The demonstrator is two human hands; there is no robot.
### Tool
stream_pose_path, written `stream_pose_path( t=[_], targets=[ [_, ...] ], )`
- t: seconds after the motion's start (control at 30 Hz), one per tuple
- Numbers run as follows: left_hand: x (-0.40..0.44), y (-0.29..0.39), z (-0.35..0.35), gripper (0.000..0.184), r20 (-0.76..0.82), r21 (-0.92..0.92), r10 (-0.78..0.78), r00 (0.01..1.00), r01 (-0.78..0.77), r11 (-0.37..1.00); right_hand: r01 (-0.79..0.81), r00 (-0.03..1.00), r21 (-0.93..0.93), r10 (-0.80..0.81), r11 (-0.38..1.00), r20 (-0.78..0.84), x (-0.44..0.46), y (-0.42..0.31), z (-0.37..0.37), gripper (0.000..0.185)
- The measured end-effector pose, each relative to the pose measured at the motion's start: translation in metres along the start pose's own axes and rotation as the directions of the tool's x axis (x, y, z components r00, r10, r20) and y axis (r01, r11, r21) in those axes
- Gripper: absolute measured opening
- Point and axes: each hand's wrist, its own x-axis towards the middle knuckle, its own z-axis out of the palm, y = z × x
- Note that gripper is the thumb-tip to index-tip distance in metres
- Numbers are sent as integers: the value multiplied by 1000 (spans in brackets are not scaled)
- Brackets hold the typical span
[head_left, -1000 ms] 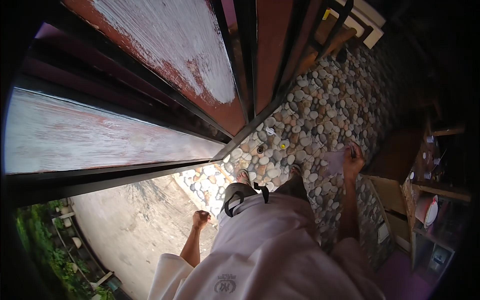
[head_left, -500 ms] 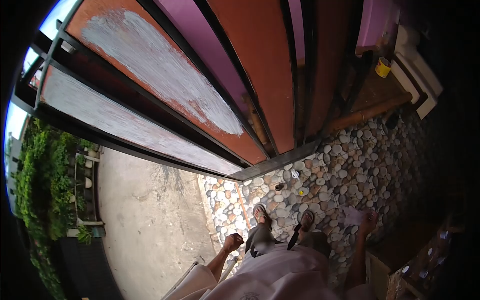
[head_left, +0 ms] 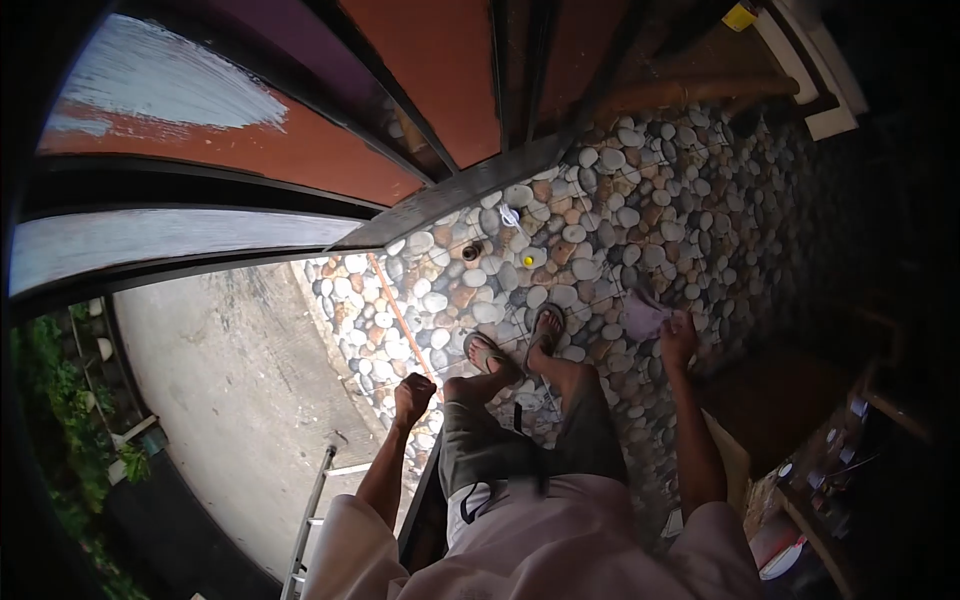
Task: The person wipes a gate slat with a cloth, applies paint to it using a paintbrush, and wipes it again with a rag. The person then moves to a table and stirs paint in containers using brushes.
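My left hand (head_left: 414, 398) is closed in a loose fist to the left of my knees, over the edge of the pebble-patterned floor; nothing shows in its fingers. On the other side, my right hand (head_left: 680, 342) grips a pale purplish cloth (head_left: 647, 312) that hangs out past the fingers. Ahead of me stands a slatted gate with black metal framing and orange panels (head_left: 430, 60). One panel bears streaky whitish paint (head_left: 170, 80), and the lowest panel (head_left: 170, 240) is mostly whitish.
On the pebble-patterned floor (head_left: 620, 220) lie a small dark round object (head_left: 472, 252), a yellow cap-like piece (head_left: 529, 261) and a crumpled white item (head_left: 511, 216). A metal ladder (head_left: 312, 520) stands at lower left. A yellow can (head_left: 740, 16) sits at upper right; a cluttered wooden shelf (head_left: 815, 530) is at lower right.
My view has tilted down, so the gate sits higher and my legs show more. Both hands appear higher in view and forward of my body; the cloth stays in my right hand.
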Motion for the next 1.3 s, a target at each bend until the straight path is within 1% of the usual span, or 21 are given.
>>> stream_pose_path(
  t=[0.07,0.13,0.27,0.33,0.37,0.4,0.47,0.53,0.57,0.67,0.77,0.8,0.87,0.97,1.0,1.07,1.1,1.13,1.2,1.27,1.3],
  targets=[
    [35,-13,29,14,-10,-39,20,1000,-21,999,98,974,22,-100,995,202,1,-5,48,29],
    [68,-35,64,10,-26,-60,112,993,-113,992,4,937,-7,-1,1000,350,5,2,109,23],
    [125,-44,115,12,-62,-112,-62,996,54,992,147,873,-33,-114,989,474,24,13,224,28],
    [142,-68,153,17,28,8,60,998,-61,998,338,842,-13,-296,941,452,38,34,285,32],
    [151,-59,167,22,87,-142,-124,989,135,981,332,840,-18,-286,943,460,46,37,310,32],
    [160,-53,179,20,117,-226,-124,985,148,963,336,828,-31,-279,941,487,55,33,331,34],
    [184,-57,222,16,48,-316,-93,995,103,943,342,819,-41,-276,939,504,70,35,379,36],
    [217,-73,273,16,48,-286,-107,993,117,951,420,832,-54,-361,906,422,85,43,425,41],
    [238,-55,276,16,-16,-415,-174,985,152,897,451,823,-45,-396,891,406,93,46,446,46],
    [307,-53,316,24,-101,-468,-178,979,111,877,399,849,-94,-329,912,414,114,39,492,50],
    [377,-61,350,34,-323,-382,-90,942,-43,923,417,826,-89,-337,904,452,131,52,535,53],
    [398,-62,356,43,-319,-428,-131,939,-19,904,437,814,-88,-351,895,463,135,53,546,52],
    [433,-68,362,54,-400,-289,-55,915,-69,955,447,812,-64,-375,892,448,140,59,565,49],
    [469,-70,370,66,-478,-164,-9,878,-79,983,399,843,150,-426,905,328,141,78,598,36],
    [477,-72,371,66,-484,-154,11,875,-97,983,401,848,157,-430,903,308,140,83,605,36],
    [489,-73,375,70,-443,-147,-44,895,-24,989,345,862,317,-432,884,267,137,89,607,29],
    [493,-73,376,70,-467,-128,-36,884,-27,991,81,841,373,-264,924,472,137,90,600,23],
    [495,-74,378,70,-463,-130,-33,886,-31,991,79,844,370,-259,926,469,133,90,596,23],
    [498,-72,378,70,-445,-135,-29,895,-35,990,-126,911,603,-149,788,385,127,101,595,21],
    [500,-72,378,68,-446,-137,-15,895,-52,989,-119,904,561,-144,819,403,128,111,580,19],
    [500,-73,378,67,-447,-129,2,894,-67,989,-158,915,645,-134,747,379,125,110,569,21]
  ],
)
